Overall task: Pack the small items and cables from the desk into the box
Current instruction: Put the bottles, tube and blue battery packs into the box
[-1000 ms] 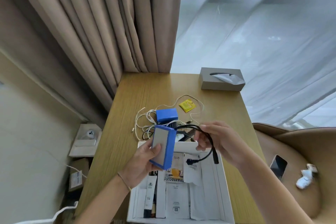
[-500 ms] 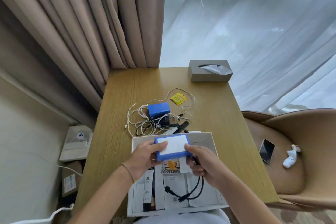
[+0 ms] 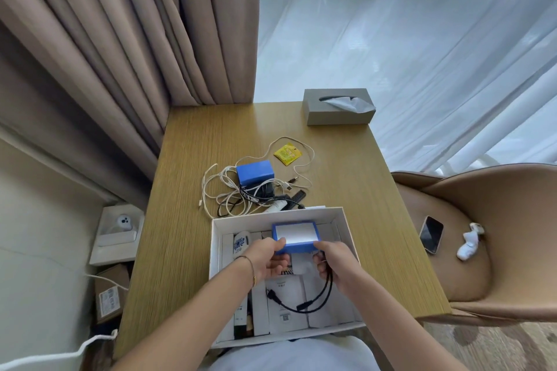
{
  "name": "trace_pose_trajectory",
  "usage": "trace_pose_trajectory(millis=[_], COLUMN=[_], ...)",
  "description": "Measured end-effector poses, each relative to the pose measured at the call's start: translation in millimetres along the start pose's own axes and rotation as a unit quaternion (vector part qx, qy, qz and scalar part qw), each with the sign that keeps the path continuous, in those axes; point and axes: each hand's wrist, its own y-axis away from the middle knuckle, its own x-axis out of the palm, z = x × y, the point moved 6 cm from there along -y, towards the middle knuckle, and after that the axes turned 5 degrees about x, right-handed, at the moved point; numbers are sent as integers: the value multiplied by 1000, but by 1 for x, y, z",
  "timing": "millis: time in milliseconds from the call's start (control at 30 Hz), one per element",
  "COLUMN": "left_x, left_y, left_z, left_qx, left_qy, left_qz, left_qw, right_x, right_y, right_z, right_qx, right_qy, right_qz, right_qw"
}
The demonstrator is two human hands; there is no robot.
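Note:
A white box [image 3: 215, 245] sits at the desk's near edge with several paper packets and a small white bottle inside. Over its far half I hold a flat blue pack [image 3: 296, 236] with a silver face. My left hand [image 3: 269, 256] grips its near left corner and my right hand [image 3: 335, 262] grips its near right corner. The pack's black cable [image 3: 304, 301] loops down from my right hand onto the packets. Behind the box lie a tangle of white cables [image 3: 226, 190], a second blue block [image 3: 255, 172], a black comb [image 3: 297, 197] and a yellow sachet [image 3: 287, 153].
A grey tissue box [image 3: 339, 107] stands at the desk's far right corner. Curtains hang behind the wooden desk [image 3: 187, 220]. To the right is a tan chair [image 3: 482, 235] holding a phone [image 3: 431, 234] and a white object. Cartons and a cable lie on the floor at left.
Both hands lowered the blue pack from upright above the box to flat inside it. The black cable dropped with it onto the packets. My view tilted down.

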Motion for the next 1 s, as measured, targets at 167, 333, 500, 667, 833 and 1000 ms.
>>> trace_pose_trajectory(millis=[167, 333, 500, 667, 833, 1000], left_x=[2, 7, 1, -5, -1, -7], left_y=[-13, -18, -22, -27, -31, -29], left_z=[5, 10, 0, -17, -24, -23], left_qx=[-19, -20, 9, 62, 81, 128], left_qy=[24, 15, -165, -415, -546, -584], left_qz=[-19, -30, -45, -62, -83, -98], left_qw=[999, 999, 985, 906, 830, 796], right_x=[-4, -11, -17, -12, -10, 6], right_y=[11, 16, 21, 26, 28, 34], right_z=[-6, -16, -20, -10, -4, -5], right_qx=[8, 0, -23, -47, -92, -255], right_qy=[-7, 26, 56, 93, 150, 542], right_qz=[17, -7, -34, -19, -22, -65], right_qw=[1000, 1000, 998, 994, 984, 798])
